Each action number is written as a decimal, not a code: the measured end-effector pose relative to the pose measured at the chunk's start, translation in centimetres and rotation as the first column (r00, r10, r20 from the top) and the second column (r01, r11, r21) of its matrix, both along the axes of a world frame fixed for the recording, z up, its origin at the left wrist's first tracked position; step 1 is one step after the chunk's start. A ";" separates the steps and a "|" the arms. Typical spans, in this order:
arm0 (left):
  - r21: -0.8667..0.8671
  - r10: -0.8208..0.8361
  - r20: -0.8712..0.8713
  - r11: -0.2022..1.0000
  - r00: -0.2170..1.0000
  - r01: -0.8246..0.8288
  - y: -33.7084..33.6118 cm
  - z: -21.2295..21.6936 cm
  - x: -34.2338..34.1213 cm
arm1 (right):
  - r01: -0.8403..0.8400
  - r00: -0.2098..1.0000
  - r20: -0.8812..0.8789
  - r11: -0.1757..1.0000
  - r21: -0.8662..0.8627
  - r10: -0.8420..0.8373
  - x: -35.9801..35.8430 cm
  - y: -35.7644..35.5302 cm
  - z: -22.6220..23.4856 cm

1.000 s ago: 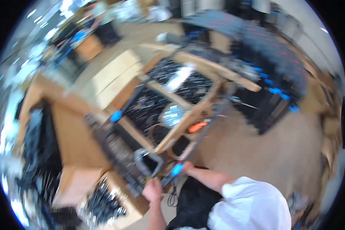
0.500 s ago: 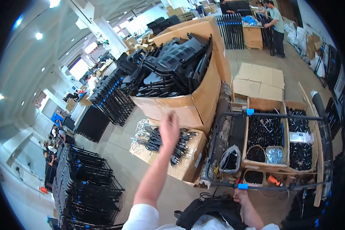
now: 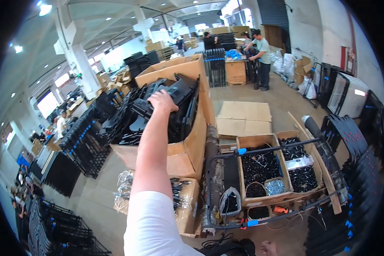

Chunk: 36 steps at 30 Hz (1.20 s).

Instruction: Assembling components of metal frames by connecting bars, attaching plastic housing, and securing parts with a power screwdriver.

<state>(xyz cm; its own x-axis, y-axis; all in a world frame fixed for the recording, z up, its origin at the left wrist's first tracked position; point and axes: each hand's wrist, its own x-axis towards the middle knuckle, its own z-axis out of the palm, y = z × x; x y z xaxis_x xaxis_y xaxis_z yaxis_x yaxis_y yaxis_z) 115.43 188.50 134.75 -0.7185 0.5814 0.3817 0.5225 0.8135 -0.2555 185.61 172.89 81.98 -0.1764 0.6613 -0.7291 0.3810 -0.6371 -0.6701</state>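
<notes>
My left hand [image 3: 163, 101] reaches far forward over a large cardboard box [image 3: 168, 155]. Its fingers are spread on the topmost of several black moulded plastic parts [image 3: 184, 87] heaped inside; a grip on any of them cannot be made out. Low at the bottom edge is my right hand [image 3: 269, 248], with its fingers curled in; whatever they may hold is hidden. Just beyond it, a black tubular frame [image 3: 303, 213] with pieces of blue tape [image 3: 252, 222] lies across the bench. Behind my left forearm, black cables [image 3: 178, 186] rest on a smaller carton [image 3: 187, 213].
Open cartons of small black parts [image 3: 260, 167] stand under the frame, one with a bag of silvery hardware [image 3: 274, 187]. An orange-handled tool [image 3: 281, 209] lies nearby. Stacked black frames [image 3: 66, 226] stand at left. A person [image 3: 261, 55] works at a far table.
My left hand has moved forward from above the cables onto the black parts in the big box. My right hand now sits lower, apart from the frame. The view has swung up and right.
</notes>
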 end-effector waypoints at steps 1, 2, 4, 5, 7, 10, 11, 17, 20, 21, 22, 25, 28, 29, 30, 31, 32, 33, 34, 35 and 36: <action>0.052 -0.031 -0.030 0.998 0.999 0.032 0.1 -0.1 -0.8 | -0.026 0.994 0.102 1.000 0.014 0.024 0.1 -1.2 1.6; 0.199 -0.068 -0.060 0.977 0.996 0.079 0.7 0.2 -1.7 | -0.002 0.994 0.110 1.000 0.014 0.001 1.3 -1.7 -1.7; 0.305 -0.134 -0.176 0.934 0.975 0.184 1.0 1.3 -3.5 | 0.050 0.998 -0.045 0.998 0.047 -0.048 3.8 -2.5 -8.3; 0.259 -0.157 -0.275 0.938 0.949 0.230 0.1 2.0 -4.1 | 0.048 0.998 -0.044 0.998 0.040 -0.046 3.1 -2.8 -7.7; 0.269 -0.133 -0.263 0.941 0.955 0.205 -0.7 2.5 -6.4 | 0.001 0.999 0.047 1.000 0.015 -0.002 -1.2 -2.8 -0.1; 0.105 -0.155 0.012 0.983 0.988 0.153 -0.3 2.6 -4.4 | -0.188 0.980 0.095 0.973 0.138 0.175 -3.5 -1.7 4.9; 0.120 -0.178 0.073 0.978 0.981 0.168 -0.5 2.5 -3.5 | -0.177 0.981 0.100 0.972 0.151 0.164 -4.3 -0.9 5.8; 0.463 -0.195 -0.101 0.859 0.976 0.219 -4.7 4.3 -4.4 | -0.394 0.918 0.139 0.814 0.426 0.371 -7.1 1.0 8.1; 0.487 -0.275 -0.311 0.776 0.910 0.401 -7.9 8.0 -1.2 | -0.330 0.943 0.140 0.794 0.511 0.301 -10.8 0.3 22.0; 0.437 -0.350 -0.420 0.731 0.837 0.524 -8.2 8.9 1.2 | -0.256 0.963 0.119 0.687 0.680 0.241 -10.6 1.4 22.3; 0.351 -0.478 -0.419 0.699 0.772 0.623 -8.5 9.4 4.2 | -0.151 0.986 0.082 0.576 0.803 0.145 -12.0 1.4 27.8; 0.078 -0.755 -0.221 0.618 0.618 0.783 -10.7 7.6 13.2 | -0.208 0.977 0.212 -0.286 0.935 -0.015 -13.8 4.8 36.9; -0.116 -0.962 -0.077 0.268 0.261 0.956 -13.0 1.1 17.0 | -0.533 0.843 0.482 -0.251 0.808 -0.239 -19.1 6.3 42.8; -0.128 -0.993 -0.007 0.114 0.114 0.985 -13.2 -0.6 18.3 | -0.595 0.804 0.548 -0.284 0.752 -0.231 -19.4 7.1 42.6; -0.132 -0.999 0.039 0.009 0.015 0.991 -13.5 -2.2 19.1 | -0.615 0.787 0.611 -0.185 0.766 -0.085 -18.8 7.7 41.2; -0.128 -0.996 0.088 -0.017 -0.006 0.992 -13.5 -3.9 19.2 | -0.642 0.759 0.647 -0.078 0.763 0.072 -18.4 8.4 38.9; -0.150 -0.994 0.105 -0.042 -0.026 0.988 -13.4 -5.0 19.1 | -0.687 0.723 0.653 0.133 0.714 0.226 -18.8 8.4 36.8; -0.174 -0.992 0.122 -0.067 -0.046 0.982 -13.5 -6.1 18.8 | -0.722 0.691 0.617 0.325 0.611 0.376 -19.5 8.4 34.3; -0.157 -0.989 0.139 -0.064 -0.043 0.985 -14.0 -7.3 18.4 | -0.606 0.785 0.433 0.401 0.688 0.444 -20.0 7.7 31.4; -0.006 -0.993 -0.057 -0.105 -0.105 0.994 -14.1 -8.5 17.9 | -0.476 0.845 0.231 0.480 0.737 0.483 -20.7 7.5 28.5; 0.131 -0.959 -0.255 -0.165 -0.127 0.978 -14.4 -9.5 17.7 | -0.379 0.886 0.060 0.641 0.667 0.460 -22.0 7.2 26.4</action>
